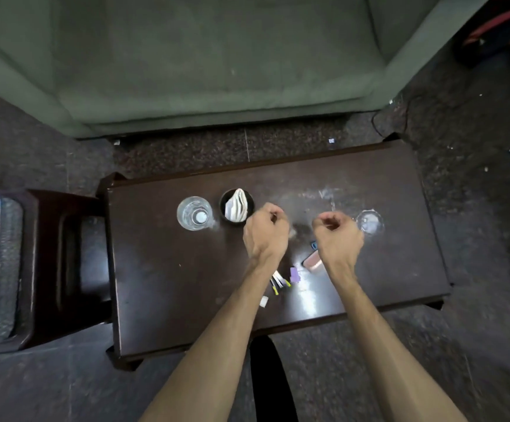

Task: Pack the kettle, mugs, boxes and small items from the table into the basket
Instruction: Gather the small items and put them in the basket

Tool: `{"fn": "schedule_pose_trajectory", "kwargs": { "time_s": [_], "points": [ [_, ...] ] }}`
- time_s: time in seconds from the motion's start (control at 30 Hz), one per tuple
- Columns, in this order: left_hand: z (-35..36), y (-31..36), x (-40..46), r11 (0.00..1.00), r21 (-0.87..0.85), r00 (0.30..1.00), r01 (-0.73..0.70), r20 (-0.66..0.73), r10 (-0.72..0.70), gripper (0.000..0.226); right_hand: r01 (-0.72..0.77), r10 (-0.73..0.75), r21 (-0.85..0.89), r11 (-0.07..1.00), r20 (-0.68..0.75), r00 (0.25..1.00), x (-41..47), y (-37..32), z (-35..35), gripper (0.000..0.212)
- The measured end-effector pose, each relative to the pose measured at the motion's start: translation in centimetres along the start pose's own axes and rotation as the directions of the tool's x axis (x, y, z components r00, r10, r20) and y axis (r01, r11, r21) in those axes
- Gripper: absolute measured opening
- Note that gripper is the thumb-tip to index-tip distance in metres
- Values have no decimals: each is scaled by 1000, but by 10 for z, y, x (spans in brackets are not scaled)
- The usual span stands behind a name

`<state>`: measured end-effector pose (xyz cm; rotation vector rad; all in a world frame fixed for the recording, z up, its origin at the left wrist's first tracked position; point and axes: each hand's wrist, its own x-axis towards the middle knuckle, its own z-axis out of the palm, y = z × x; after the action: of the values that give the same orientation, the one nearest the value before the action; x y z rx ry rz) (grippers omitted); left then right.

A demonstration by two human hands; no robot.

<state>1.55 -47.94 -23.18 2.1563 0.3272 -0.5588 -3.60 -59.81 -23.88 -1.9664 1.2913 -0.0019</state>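
Hands are held over the middle of the dark tabletop [162, 269], both with fingers curled in. The left hand [265, 231] is drawn into a loose fist just beside the black cup [237, 205] stuffed with white folded paper; whether something thin is pinched in that grip cannot be told from here. The right hand [337, 234] is likewise curled, and nothing can be seen held in it.

Small items are scattered just below the two grips: yellow-tipped sticks [279, 283], a purple piece [294, 275], a pink case [313, 261] partly hidden under the right wrist, a blue-edged bit [314, 246] and a white scrap [264, 301]. A clear glass [194, 213] stands beyond the black cup on the left grip's far side; another glass [369, 222] sits just beside the right grip. The grey basket [6, 269] is well off to the left, on a stool.

The step in hand is judged to be the gathering of the small bits. It is best done by sweeping the sticks together and pinching them as one bundle, since single sticks are easily dropped on the carry. The glasses should be lifted upright by the wall, one per grip, and the long reach to the basket should be kept low.
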Motion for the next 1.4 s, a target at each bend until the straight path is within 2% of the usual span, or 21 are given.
{"fn": "schedule_pose_trajectory", "kwargs": {
  "time_s": [0.13, 0.27, 0.47, 0.67, 0.83, 0.93, 1.0, 1.2, 1.4],
  "points": [
    [33, -11, -15, 995, 96, 996, 26, 88, -34, 19, -187, 177, -116, 975, -90, 980, -3, 43, -21, 43],
    [51, -25, -28, 981, 192, 984, 28, 166, -61, 20, -332, 336, -144, 932, 4, 942, -7, 78, -22, 72],
    [59, -35, -38, 961, 276, 971, 15, 224, -80, 17, -398, 407, -88, 913, 126, 905, -10, 88, -15, 67],
    [62, -36, -40, 958, 286, 958, 16, 269, -96, 18, -396, 399, -55, 917, 124, 908, -8, 87, -11, 65],
    [58, -40, -43, 981, 182, 955, 69, 273, -118, 20, -442, 438, 54, 895, 70, 896, -14, 77, -21, 62],
    [51, -47, -46, 990, 71, 937, 123, 320, -140, 29, -425, 417, 99, 900, 94, 904, -25, 69, -21, 71],
    [43, -51, -47, 992, 29, 936, 125, 328, -128, 31, -402, 387, 108, 909, 140, 912, -33, 62, -18, 70],
    [-4, -78, -42, 989, -111, 991, 100, 95, -90, 13, -340, 266, 155, 928, 366, 892, -63, 37, 16, 58],
    [-85, -117, -33, 961, -270, 984, 52, -148, -95, 2, -219, 119, 138, 966, 514, 849, -111, -16, 64, 45]
  ]
}}
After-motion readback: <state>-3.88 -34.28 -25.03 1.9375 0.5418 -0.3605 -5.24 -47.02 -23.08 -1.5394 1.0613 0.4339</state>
